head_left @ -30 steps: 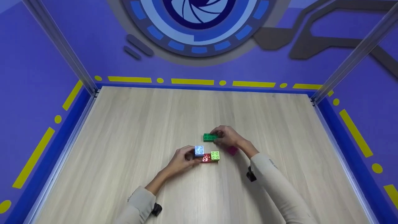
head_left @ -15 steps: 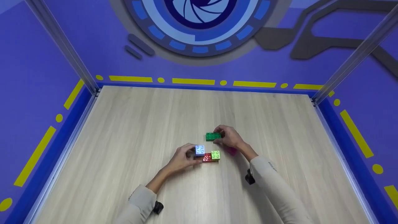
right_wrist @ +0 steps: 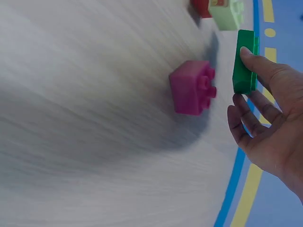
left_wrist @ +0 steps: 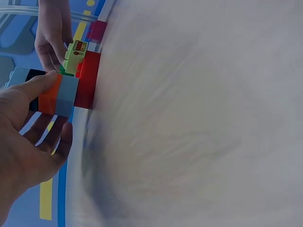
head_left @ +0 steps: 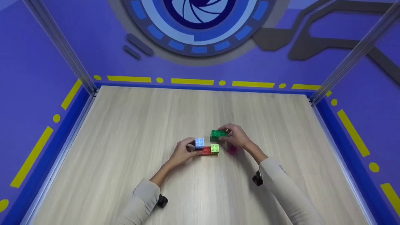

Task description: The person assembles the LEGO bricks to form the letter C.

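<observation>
My left hand (head_left: pixel 182 152) grips a built group of toy bricks at its left end. There a column of light blue (head_left: pixel 199 142), black and orange bricks (left_wrist: pixel 48 100) rises from a red brick (left_wrist: pixel 89 80). A lime green brick (head_left: pixel 214 148) with a small printed picture sits on the red brick's other end. My right hand (head_left: pixel 236 137) pinches a green brick (right_wrist: pixel 243 66) between thumb and fingers, behind the lime brick and apart from it. Below that hand, a magenta brick (right_wrist: pixel 189 89) stands alone on the table, studs up.
The wooden tabletop (head_left: pixel 131 125) runs back to a blue-purple wall (head_left: pixel 200 70) with yellow marks. Side walls and metal posts (head_left: pixel 353 62) bound it left and right. Black devices (head_left: pixel 257 178) are strapped at both wrists.
My left hand and the built brick group have shifted away from me, toward the back. My right hand has moved the green brick rightward and slightly back. The magenta brick stays put.
</observation>
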`<state>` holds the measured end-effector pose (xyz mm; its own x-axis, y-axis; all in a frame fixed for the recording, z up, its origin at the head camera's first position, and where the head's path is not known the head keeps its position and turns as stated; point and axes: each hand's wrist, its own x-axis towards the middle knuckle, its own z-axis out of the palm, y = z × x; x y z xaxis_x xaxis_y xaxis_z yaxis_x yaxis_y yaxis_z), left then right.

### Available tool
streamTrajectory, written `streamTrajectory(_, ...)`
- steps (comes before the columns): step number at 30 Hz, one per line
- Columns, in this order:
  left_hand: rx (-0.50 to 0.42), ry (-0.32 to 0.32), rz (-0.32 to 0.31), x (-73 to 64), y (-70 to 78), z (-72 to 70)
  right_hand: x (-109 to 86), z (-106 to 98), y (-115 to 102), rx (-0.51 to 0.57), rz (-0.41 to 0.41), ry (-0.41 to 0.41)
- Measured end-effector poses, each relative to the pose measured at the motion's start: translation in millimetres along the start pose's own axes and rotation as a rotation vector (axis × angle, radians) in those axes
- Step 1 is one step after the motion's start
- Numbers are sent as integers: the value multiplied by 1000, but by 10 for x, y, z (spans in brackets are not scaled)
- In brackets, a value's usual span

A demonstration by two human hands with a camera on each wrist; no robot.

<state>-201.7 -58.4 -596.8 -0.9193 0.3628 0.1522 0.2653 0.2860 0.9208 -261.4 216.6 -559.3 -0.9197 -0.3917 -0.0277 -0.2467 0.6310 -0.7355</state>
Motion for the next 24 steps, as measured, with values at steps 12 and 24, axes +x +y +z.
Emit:
streamTrajectory(12, -17, 4, -27, 68, 52, -45, -139, -110, -177, 23, -76, 24)
streamTrajectory(24, -78, 69, 5, 79, 89, -99, -217, -68, -464, 54, -156, -26)
